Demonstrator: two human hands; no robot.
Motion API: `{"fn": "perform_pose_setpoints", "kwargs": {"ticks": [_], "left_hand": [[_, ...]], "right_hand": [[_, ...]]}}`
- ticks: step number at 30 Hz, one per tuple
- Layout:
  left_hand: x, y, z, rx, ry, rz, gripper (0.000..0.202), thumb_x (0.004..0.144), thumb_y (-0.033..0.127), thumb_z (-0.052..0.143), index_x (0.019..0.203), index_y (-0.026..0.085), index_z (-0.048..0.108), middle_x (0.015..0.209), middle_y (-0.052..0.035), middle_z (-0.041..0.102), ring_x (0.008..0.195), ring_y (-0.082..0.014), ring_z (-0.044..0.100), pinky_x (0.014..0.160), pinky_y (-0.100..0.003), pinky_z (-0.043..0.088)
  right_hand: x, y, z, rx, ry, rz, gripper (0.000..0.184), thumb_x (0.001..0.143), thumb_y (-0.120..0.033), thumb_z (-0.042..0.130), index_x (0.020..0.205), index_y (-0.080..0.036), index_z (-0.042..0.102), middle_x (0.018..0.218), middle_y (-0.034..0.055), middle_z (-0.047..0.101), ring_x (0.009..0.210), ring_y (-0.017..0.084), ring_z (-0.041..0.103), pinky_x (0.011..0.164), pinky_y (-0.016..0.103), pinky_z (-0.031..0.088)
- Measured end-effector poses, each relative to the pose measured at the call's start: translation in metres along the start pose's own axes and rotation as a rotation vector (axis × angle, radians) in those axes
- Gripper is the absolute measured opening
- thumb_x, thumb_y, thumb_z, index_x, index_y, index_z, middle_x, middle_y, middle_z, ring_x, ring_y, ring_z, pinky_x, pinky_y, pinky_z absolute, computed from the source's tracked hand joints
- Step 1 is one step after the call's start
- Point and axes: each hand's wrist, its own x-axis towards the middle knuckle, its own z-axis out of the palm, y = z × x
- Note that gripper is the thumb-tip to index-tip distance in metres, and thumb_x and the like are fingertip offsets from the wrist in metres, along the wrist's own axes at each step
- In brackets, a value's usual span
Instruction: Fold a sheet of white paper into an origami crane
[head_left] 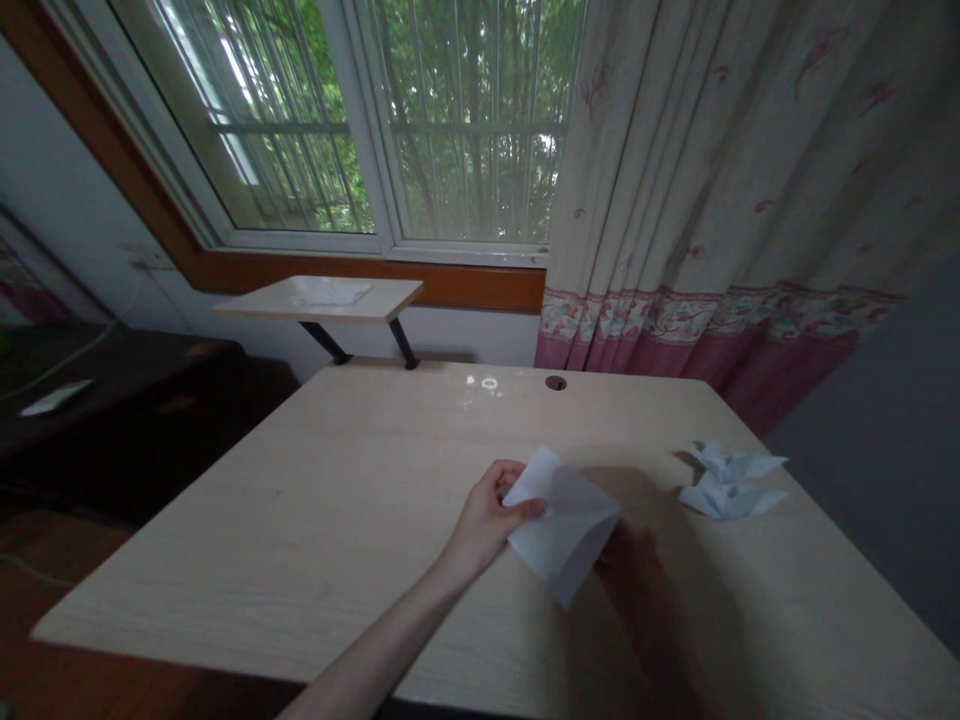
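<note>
A folded white paper (564, 525) is held just above the light wooden table (337, 520). My left hand (487, 515) pinches its left corner, thumb on top and fingers curled. My right hand (634, 570) lies in shadow under the paper's right edge and seems to grip it; its fingers are hard to make out. Two folded paper figures (731, 480) rest on the table to the right, apart from both hands.
A small raised shelf (322, 298) stands at the table's back edge below the window. A cable hole (556, 382) sits at the back middle. A patterned curtain (735, 200) hangs at the right. A dark cabinet (112, 400) is at the left.
</note>
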Motion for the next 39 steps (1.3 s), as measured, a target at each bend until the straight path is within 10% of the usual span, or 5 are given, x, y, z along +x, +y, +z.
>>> {"fn": "perform_pose_setpoints", "kwargs": {"ticks": [8,14,18,30,39], "left_hand": [[0.022,0.002,-0.012,0.168,-0.228,0.057,0.046,0.058,0.030,0.084,0.096,0.015,0.062,0.071,0.0015,0.059,0.065,-0.0129,0.055,0.058,-0.022,0.040],[0.046,-0.008,-0.023,0.228,-0.256,0.113,0.039,0.069,0.029,0.075,0.102,0.014,0.062,0.083,-0.0021,0.062,0.074,-0.0137,0.058,0.066,-0.023,0.042],[0.060,-0.019,-0.028,0.274,-0.220,0.136,0.039,0.068,0.022,0.075,0.103,0.013,0.061,0.089,-0.0046,0.064,0.074,-0.0139,0.059,0.067,-0.024,0.043],[0.072,-0.038,-0.019,0.358,-0.276,0.161,0.030,0.071,0.015,0.071,0.100,0.015,0.063,0.091,-0.0050,0.069,0.074,-0.0134,0.062,0.067,-0.022,0.046],[0.066,-0.034,-0.017,0.562,-0.347,0.247,0.028,0.076,0.017,0.069,0.104,0.018,0.065,0.094,-0.0013,0.071,0.069,-0.0114,0.056,0.067,-0.023,0.044]], "right_hand": [[0.008,-0.024,-0.016,-0.008,-0.085,0.155,0.057,0.061,-0.046,0.079,0.111,-0.023,0.062,0.073,0.0039,0.071,0.066,0.022,0.065,0.060,0.032,0.050],[0.002,-0.010,-0.002,-0.281,0.062,0.006,0.072,0.069,-0.034,0.069,0.137,-0.026,0.044,0.098,0.0048,0.065,0.055,0.014,0.058,0.053,0.030,0.050],[0.000,0.002,0.005,-0.529,0.128,-0.115,0.051,0.070,-0.030,0.064,0.121,-0.026,0.063,0.122,0.0093,0.050,0.058,0.011,0.055,0.059,0.033,0.052],[0.024,-0.002,-0.019,-0.773,-0.145,0.057,0.044,0.070,-0.030,0.062,0.113,-0.024,0.068,0.084,0.0041,0.063,0.069,0.020,0.062,0.068,0.034,0.052],[0.003,0.035,-0.014,-0.996,0.123,-0.316,0.034,0.084,-0.032,0.046,0.103,-0.021,0.072,0.097,0.0124,0.063,0.089,0.027,0.062,0.079,0.043,0.053]]}}
